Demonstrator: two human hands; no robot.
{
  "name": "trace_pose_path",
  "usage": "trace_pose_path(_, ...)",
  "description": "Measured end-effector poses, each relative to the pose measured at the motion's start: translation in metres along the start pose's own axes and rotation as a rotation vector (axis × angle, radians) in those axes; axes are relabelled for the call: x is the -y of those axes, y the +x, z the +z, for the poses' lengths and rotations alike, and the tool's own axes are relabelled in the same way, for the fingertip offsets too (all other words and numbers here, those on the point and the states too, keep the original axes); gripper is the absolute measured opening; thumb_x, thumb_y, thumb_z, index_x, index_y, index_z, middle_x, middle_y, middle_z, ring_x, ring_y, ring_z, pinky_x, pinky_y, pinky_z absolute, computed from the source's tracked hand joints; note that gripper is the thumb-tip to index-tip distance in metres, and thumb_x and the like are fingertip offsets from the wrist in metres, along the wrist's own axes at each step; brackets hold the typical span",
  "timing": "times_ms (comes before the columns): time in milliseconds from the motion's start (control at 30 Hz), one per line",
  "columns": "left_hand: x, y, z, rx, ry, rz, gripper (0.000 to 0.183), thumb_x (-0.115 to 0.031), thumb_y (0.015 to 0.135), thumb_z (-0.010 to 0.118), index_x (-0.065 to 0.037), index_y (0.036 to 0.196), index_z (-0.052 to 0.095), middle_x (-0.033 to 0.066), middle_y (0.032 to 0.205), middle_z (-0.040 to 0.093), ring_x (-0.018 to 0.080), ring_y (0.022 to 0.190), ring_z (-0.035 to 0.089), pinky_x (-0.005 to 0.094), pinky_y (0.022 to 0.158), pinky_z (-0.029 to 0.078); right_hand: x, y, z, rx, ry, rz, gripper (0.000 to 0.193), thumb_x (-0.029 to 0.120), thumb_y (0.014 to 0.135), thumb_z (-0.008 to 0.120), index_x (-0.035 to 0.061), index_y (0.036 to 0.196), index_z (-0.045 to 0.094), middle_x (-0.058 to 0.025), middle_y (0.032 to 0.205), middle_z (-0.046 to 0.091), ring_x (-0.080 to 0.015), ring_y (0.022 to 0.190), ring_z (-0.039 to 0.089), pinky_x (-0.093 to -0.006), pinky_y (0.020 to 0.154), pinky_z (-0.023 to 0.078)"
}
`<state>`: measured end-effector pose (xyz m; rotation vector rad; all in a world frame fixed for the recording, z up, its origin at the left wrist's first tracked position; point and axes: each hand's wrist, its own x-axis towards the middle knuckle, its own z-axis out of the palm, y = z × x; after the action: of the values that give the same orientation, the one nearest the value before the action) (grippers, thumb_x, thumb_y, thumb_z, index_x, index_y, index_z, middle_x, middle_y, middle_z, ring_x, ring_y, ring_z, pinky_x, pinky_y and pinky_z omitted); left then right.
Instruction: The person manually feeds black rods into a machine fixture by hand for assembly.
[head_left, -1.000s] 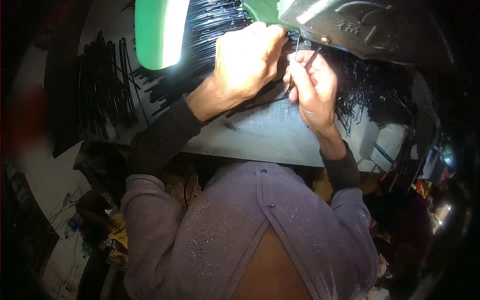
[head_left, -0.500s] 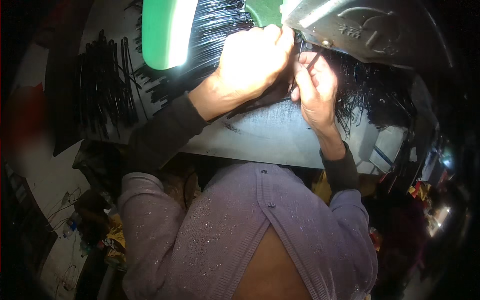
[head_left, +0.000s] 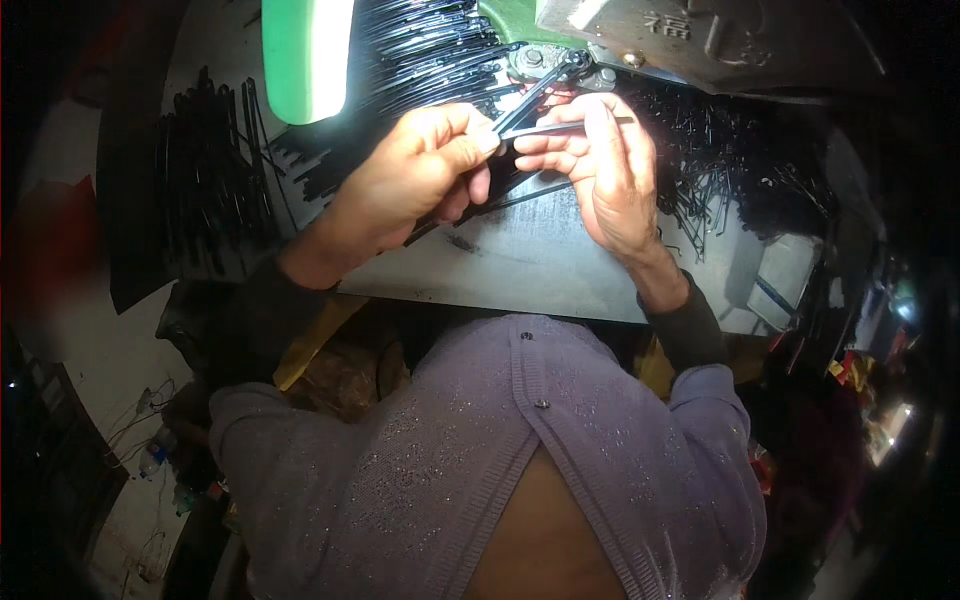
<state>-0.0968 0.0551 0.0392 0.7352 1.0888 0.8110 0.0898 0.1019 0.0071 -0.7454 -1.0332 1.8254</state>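
My left hand (head_left: 425,165) is closed, thumb and fingers pinching a pair of thin black strips (head_left: 532,103). These slant up and right, their joined far end lying by the bolted metal head (head_left: 535,60) of a green machine (head_left: 512,18). Facing it, my right hand (head_left: 612,175) pinches another slim dark strip (head_left: 560,129) between thumb and fingers. That strip runs leftward to my left fingertips; whether it is joined to the pair there I cannot tell. Several more black strips (head_left: 540,194) lie on the table below the hands.
A dense bundle of black strips (head_left: 425,50) lies behind my left hand, beside a bright green-edged lamp (head_left: 308,60). Another bundle (head_left: 205,165) is at the left, a tangled pile (head_left: 745,180) at the right. A metal cover (head_left: 720,45) overhangs the grey table (head_left: 500,270).
My left hand has drawn back from the machine, toward me and leftward, bringing the strips into sight. The bolted head is now uncovered. My right hand has shifted slightly left.
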Motion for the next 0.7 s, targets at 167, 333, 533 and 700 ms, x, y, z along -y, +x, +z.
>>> trace_pose_path(167,0.0,0.003,-0.017,0.149,-0.219,-0.088,0.018,-0.017,0.093,0.053,-0.001,0.089,0.058,0.0,0.057,0.05,0.0034,0.038,0.029,0.0204,0.037,0.021,0.001,-0.002,-0.004,0.002,0.043,0.104,0.028,0.017,0.098,0.04,-0.0073,0.111,0.045,-0.0168,0.092,0.057,-0.0288,0.08,0.066,-0.0365,0.069,0.057)
trace_pose_path(333,-0.002,0.001,-0.02,0.182,-0.218,-0.061,0.021,-0.019,0.094,0.052,0.0,0.09,0.058,0.0022,0.059,0.052,0.0047,0.038,0.03,0.0201,0.038,0.024,-0.004,0.002,-0.004,0.04,0.113,0.169,0.027,0.018,0.099,0.039,-0.0046,0.111,0.046,-0.0199,0.098,0.058,-0.0301,0.086,0.065,-0.0386,0.075,0.057)
trace_pose_path(533,0.0,-0.006,-0.031,0.102,-0.099,-0.062,0.02,-0.018,0.096,0.048,-0.002,0.089,0.057,0.0054,0.063,0.06,0.0058,0.038,0.039,0.0192,0.038,0.031,-0.005,0.015,-0.005,0.096,0.22,0.202,0.026,0.02,0.1,0.037,-0.0035,0.106,0.046,-0.0209,0.096,0.058,-0.0319,0.089,0.064,-0.041,0.079,0.055)
trace_pose_path(700,-0.004,-0.009,-0.034,0.05,0.012,-0.042,0.02,-0.018,0.096,0.047,-0.003,0.086,0.056,0.0043,0.061,0.06,0.005,0.038,0.042,0.0177,0.037,0.033,-0.007,0.021,-0.004,0.138,0.231,0.211,0.026,0.02,0.1,0.036,-0.003,0.105,0.045,-0.0218,0.095,0.059,-0.0331,0.089,0.064,-0.0421,0.079,0.055)
